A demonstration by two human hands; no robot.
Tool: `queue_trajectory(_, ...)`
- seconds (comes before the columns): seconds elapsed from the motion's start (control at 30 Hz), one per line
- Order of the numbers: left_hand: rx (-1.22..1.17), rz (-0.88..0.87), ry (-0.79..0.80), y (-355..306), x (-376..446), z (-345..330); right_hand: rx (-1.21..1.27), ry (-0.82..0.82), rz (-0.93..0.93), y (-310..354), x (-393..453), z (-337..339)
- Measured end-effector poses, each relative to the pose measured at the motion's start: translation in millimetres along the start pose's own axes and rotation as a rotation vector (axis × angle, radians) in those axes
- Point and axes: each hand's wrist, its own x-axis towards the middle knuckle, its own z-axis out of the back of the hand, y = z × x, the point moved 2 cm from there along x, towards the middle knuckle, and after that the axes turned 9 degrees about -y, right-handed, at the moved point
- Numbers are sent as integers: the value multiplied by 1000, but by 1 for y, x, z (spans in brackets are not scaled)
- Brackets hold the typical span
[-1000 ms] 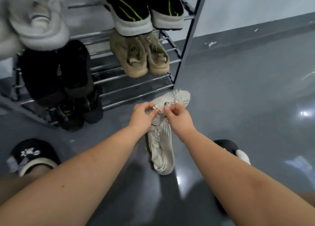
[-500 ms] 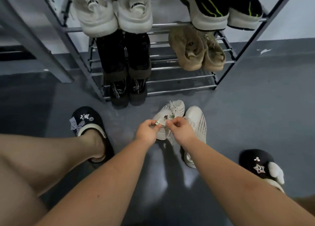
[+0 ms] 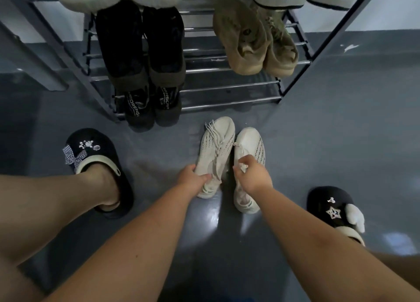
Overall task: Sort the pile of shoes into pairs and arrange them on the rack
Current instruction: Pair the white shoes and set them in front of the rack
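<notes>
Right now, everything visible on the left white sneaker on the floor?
The left white sneaker looks like off-white knit fabric with broken dark stripes along its side and loose pale laces, frayed at the toe end. It lies on the grey floor, toe toward the rack, close beside its matching sneaker. The left hand grips its heel end.

floor point(image 3: 341, 131): grey, glossy, glare patches | wall point(image 3: 397, 6): pale

Both hands point(image 3: 193, 178) point(image 3: 253, 174) grip 2 white sneakers point(image 3: 216, 151) point(image 3: 248, 163).
</notes>
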Motion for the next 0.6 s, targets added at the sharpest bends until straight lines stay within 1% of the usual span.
queue_trajectory(0.1,-12,28,58,7,6,-8,-37,-15,-134,-25,7,8)
queue_trajectory(0.17,-14,44,89,12,6,-16,-59,51,-311,-45,8,8)
queue_trajectory(0.2,-21,56,88,14,6,-20,-47,111,-414,-52,7,6)
queue_trajectory(0.27,-34,82,72,18,6,-26,90,214,-593,-62,-1,-3)
queue_trajectory(0.3,-34,101,59,19,6,-27,188,223,-653,-66,-5,-7)
queue_trajectory(0.37,-26,150,26,20,8,-29,332,189,-693,-71,-10,-14)
queue_trajectory(0.43,-35,184,21,20,9,-31,440,184,-676,-73,-11,-19)
queue_trajectory(0.53,-73,220,66,22,4,-37,591,182,-649,-67,-13,-23)
queue_trajectory(0.6,-90,237,99,24,1,-39,612,165,-656,-66,-16,-23)
